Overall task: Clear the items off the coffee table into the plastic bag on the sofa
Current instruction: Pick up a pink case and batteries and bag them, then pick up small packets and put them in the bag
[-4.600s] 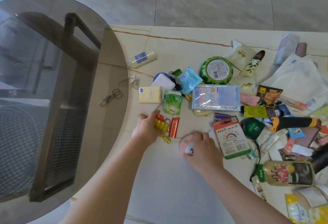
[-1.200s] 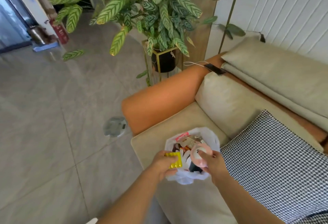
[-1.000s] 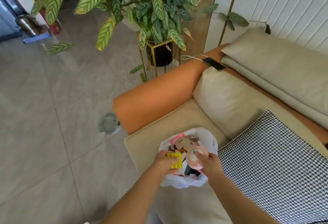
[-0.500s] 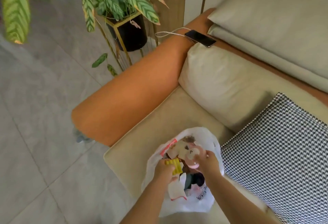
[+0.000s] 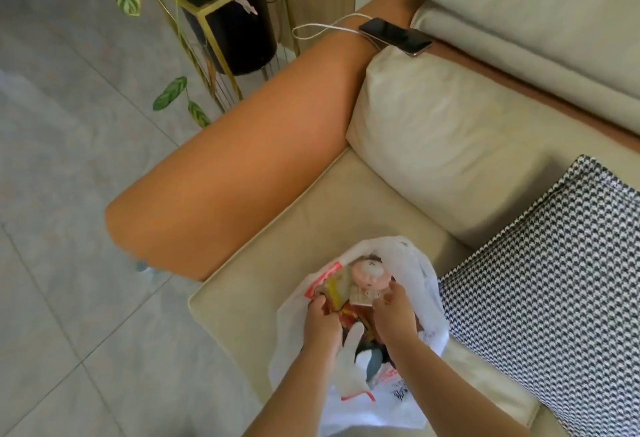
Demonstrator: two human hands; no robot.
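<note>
The white plastic bag (image 5: 420, 273) stands open on the beige sofa seat (image 5: 263, 284), holding several small items. Both my hands reach into its mouth. My right hand (image 5: 394, 315) hovers with loose fingers just below the round pink item (image 5: 369, 275), which lies on top of the pile, apart from my fingers. My left hand (image 5: 322, 322) is over the bag's left side, its fingertips at the yellow toy (image 5: 331, 292). Its fingers point down into the bag, so whether it still grips the toy is hidden.
The orange armrest (image 5: 235, 187) runs left of the bag, with a phone (image 5: 394, 36) and its cable on it. A black-and-white checked cushion (image 5: 554, 284) lies right of the bag. A potted plant (image 5: 228, 20) stands on the grey tiled floor.
I carried the yellow toy and the pink item from the coffee table to the sofa. Both hands lowered into the bag, and the pink item has left my right hand.
</note>
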